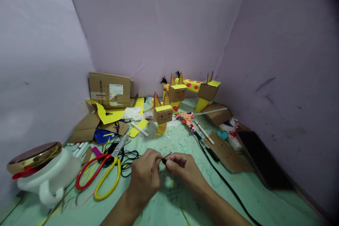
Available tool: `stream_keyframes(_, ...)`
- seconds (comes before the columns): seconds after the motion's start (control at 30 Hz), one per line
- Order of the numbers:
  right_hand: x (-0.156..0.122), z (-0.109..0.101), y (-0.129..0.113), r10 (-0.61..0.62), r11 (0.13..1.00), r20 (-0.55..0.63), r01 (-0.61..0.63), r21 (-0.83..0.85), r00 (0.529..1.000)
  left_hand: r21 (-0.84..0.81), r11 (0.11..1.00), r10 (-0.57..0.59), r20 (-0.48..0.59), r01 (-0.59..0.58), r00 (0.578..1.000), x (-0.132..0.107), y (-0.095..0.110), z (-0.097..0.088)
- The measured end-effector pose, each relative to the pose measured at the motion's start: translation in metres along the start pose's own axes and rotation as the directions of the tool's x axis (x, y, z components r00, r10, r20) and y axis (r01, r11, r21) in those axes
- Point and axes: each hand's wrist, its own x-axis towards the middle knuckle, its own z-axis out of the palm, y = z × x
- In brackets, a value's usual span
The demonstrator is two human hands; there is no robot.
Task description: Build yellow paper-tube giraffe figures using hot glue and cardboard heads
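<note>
My left hand point(146, 170) and my right hand point(182, 169) meet over the front middle of the green table. Both are closed in a pinch on a small piece of black cord point(164, 160), whose thin end pokes up between the fingertips. Most of the cord is hidden by the fingers. Left of my left hand lies a tangle of black cord point(131, 157). Scissors point(112, 164) with one red and one yellow handle rest against it, blades apart. Beyond my hands stands a cardboard-headed animal figure point(162, 114) with striped ears and a yellow body.
Two similar figures point(178, 93) point(208, 91) stand behind. A patterned glue gun point(188, 120) lies right of centre, a black cable point(219, 174) running forward. At right are cardboard point(230, 157) and a phone point(262, 159); at left, a white pot point(50, 173) and a cardboard box point(103, 90).
</note>
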Motion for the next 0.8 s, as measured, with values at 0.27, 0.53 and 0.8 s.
stream_keyframes(0.27, 0.007, -0.006, 0.012, -0.044, 0.999, -0.132, 0.044, 0.001, 0.990, -0.651, 0.361, -0.782, 0.179, 0.668, 0.597, 0.009, -0.005, 0.005)
stream_keyframes(0.53, 0.004, 0.014, 0.013, -0.243, 0.969, -0.068, 0.239, -0.065, 0.968, -0.640, -0.104, -0.619, 0.641, 0.761, 0.455, 0.005, 0.006, 0.015)
stream_keyframes(0.8, 0.005, 0.009, 0.015, -0.191, 0.980, -0.020, 0.190, -0.064, 0.981, -0.579, -0.224, -0.618, 0.706, 0.784, 0.345, 0.008, 0.008, 0.010)
